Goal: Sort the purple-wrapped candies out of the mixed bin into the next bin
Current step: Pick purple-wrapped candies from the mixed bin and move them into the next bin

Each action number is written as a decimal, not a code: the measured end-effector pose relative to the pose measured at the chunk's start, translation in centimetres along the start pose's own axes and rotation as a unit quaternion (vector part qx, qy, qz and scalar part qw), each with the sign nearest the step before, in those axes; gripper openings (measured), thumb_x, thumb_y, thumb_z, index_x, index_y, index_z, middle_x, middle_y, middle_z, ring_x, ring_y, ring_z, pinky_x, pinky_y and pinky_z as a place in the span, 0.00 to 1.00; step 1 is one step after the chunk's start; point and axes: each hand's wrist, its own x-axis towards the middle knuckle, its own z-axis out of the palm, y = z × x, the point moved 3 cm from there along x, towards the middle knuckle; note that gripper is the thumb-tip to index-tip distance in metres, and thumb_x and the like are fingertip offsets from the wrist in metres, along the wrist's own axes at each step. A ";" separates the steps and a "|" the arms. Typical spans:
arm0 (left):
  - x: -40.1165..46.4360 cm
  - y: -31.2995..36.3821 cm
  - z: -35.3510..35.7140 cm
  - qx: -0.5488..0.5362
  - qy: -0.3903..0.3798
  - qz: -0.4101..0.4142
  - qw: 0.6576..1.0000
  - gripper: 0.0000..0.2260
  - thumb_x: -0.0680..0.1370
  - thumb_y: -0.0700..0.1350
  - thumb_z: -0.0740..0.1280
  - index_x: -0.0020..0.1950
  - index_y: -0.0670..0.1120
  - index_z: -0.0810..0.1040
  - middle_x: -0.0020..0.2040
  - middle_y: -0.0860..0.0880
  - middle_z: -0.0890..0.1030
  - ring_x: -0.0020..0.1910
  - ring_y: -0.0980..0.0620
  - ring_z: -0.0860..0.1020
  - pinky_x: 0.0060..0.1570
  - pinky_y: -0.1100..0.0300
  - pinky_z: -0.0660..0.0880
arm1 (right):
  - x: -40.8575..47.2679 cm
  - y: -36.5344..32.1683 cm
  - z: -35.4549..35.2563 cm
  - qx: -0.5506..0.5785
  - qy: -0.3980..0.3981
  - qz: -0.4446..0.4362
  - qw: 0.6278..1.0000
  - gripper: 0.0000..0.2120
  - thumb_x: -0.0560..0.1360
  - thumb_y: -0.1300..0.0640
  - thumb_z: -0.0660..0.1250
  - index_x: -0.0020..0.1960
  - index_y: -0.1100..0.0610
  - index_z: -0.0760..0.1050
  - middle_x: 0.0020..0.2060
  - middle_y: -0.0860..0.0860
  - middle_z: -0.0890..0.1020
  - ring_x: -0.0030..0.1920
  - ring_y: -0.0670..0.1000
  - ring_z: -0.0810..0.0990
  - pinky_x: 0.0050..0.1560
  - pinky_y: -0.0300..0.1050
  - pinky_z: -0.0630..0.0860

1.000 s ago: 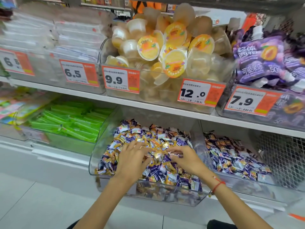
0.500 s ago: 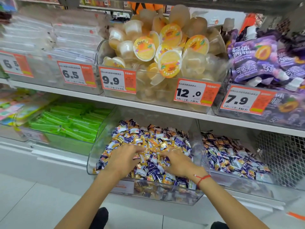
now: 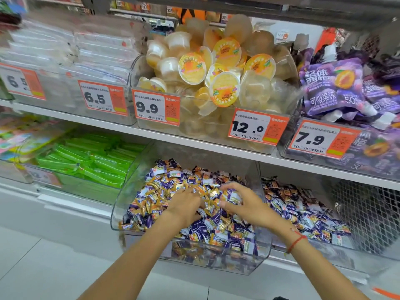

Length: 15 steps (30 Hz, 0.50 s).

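Note:
The mixed bin (image 3: 121, 204), a clear tub on the lower shelf, is heaped with purple-wrapped candies (image 3: 216, 219) and gold-wrapped ones (image 3: 154, 197). My left hand (image 3: 184, 205) rests palm down on the middle of the heap, its fingertips sunk among the wrappers. Just to its right, my right hand (image 3: 246, 204) hovers over the heap with fingers arched and thumb underneath, pinching a purple-and-white candy (image 3: 233, 197). The adjoining bin (image 3: 281, 249) to the right holds a lower layer of mostly purple candies.
A bin of green packets (image 3: 91, 165) sits left of the mixed bin, and a wire mesh basket (image 3: 368, 213) stands at the far right. The upper shelf edge (image 3: 194, 144) overhangs the bins, carrying jelly cups and purple pouches behind price tags. White floor tiles lie below.
My right hand has lifted off the heap and curled its fingers around a candy. The left hand has stayed on the pile, shifting slightly.

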 end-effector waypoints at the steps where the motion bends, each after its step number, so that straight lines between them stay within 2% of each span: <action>1: 0.0 0.0 -0.1 0.004 0.012 0.000 1.000 0.16 0.77 0.51 0.67 0.65 0.51 0.76 0.64 0.50 0.76 0.67 0.48 0.66 0.66 0.52 0.62 | -0.5 -0.3 -0.3 0.057 -0.036 0.002 0.998 0.16 0.78 0.53 0.65 0.65 0.49 0.69 0.63 0.50 0.73 0.52 0.48 0.80 0.44 0.38 0.75; 2: -0.2 -0.1 -0.3 0.001 0.031 -0.001 1.000 0.15 0.77 0.52 0.67 0.64 0.52 0.77 0.62 0.50 0.77 0.65 0.49 0.67 0.64 0.53 0.63 | -1.1 -0.6 -0.6 0.096 -0.067 0.009 0.993 0.16 0.79 0.54 0.63 0.66 0.48 0.68 0.63 0.50 0.73 0.49 0.47 0.80 0.40 0.36 0.75; 4: -1.1 -0.4 -0.8 -0.027 0.076 -0.009 0.997 0.15 0.78 0.54 0.65 0.64 0.53 0.77 0.60 0.52 0.77 0.62 0.50 0.69 0.61 0.54 0.64 | -1.6 -0.8 -0.9 0.089 -0.096 0.001 0.991 0.12 0.81 0.56 0.59 0.64 0.48 0.70 0.61 0.50 0.74 0.50 0.49 0.80 0.40 0.37 0.76; 7: -3.5 -1.3 -1.2 -0.108 0.139 -0.050 0.983 0.16 0.79 0.56 0.61 0.65 0.53 0.76 0.58 0.54 0.79 0.59 0.52 0.71 0.59 0.56 0.67 | -0.9 -0.2 -0.6 -0.046 -0.083 -0.033 0.995 0.07 0.82 0.55 0.56 0.56 0.47 0.70 0.57 0.48 0.75 0.52 0.57 0.78 0.52 0.52 0.76; 9: -5.5 -1.9 -1.2 -0.162 0.172 -0.078 0.969 0.16 0.79 0.57 0.60 0.63 0.53 0.77 0.56 0.55 0.80 0.57 0.53 0.73 0.56 0.57 0.69 | -0.1 0.4 0.0 -0.134 -0.084 -0.034 0.987 0.05 0.81 0.55 0.58 0.52 0.45 0.70 0.57 0.46 0.76 0.55 0.56 0.77 0.57 0.58 0.73; 12: -7.9 -2.4 -1.6 -0.209 0.207 -0.107 0.950 0.15 0.78 0.58 0.61 0.62 0.56 0.78 0.55 0.57 0.81 0.55 0.55 0.76 0.52 0.58 0.72 | 1.3 0.5 1.1 -0.237 -0.084 -0.030 0.967 0.03 0.78 0.52 0.64 0.49 0.45 0.75 0.59 0.44 0.78 0.61 0.49 0.75 0.59 0.52 0.74; 15: -9.3 -2.9 -1.8 -0.233 0.203 -0.139 0.941 0.15 0.78 0.58 0.62 0.62 0.57 0.78 0.53 0.58 0.82 0.52 0.58 0.77 0.44 0.64 0.71 | 1.8 -0.1 2.7 -0.247 -0.115 -0.024 0.962 0.09 0.75 0.48 0.68 0.54 0.48 0.79 0.62 0.45 0.77 0.63 0.49 0.73 0.59 0.49 0.72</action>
